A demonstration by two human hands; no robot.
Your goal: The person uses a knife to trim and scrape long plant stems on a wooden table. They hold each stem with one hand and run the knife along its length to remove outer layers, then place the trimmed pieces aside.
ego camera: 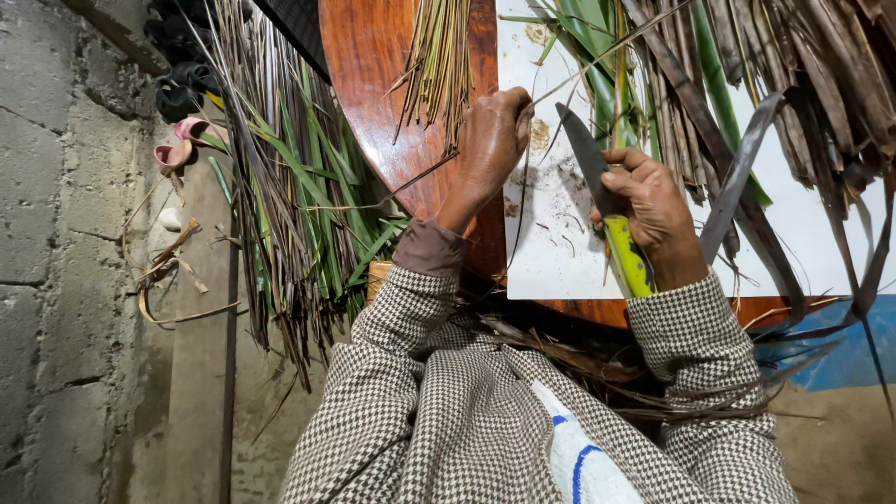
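Observation:
My right hand (653,210) grips a knife (597,187) with a yellow handle and a dark blade that points up and to the left over a white sheet (560,252). My left hand (490,145) pinches a thin dry leaf rib (579,75) that runs up to the right, just left of the blade's tip. Both sleeves are a brown-and-white houndstooth cloth. A heap of dry brown and green palm leaves (747,84) lies across the sheet's far side.
The sheet rests on a rounded, polished wooden table (383,84). A bundle of stripped ribs (437,65) lies on the wood. More long leaves (289,196) hang left of the table above a concrete floor (65,280), where sandals (177,149) lie.

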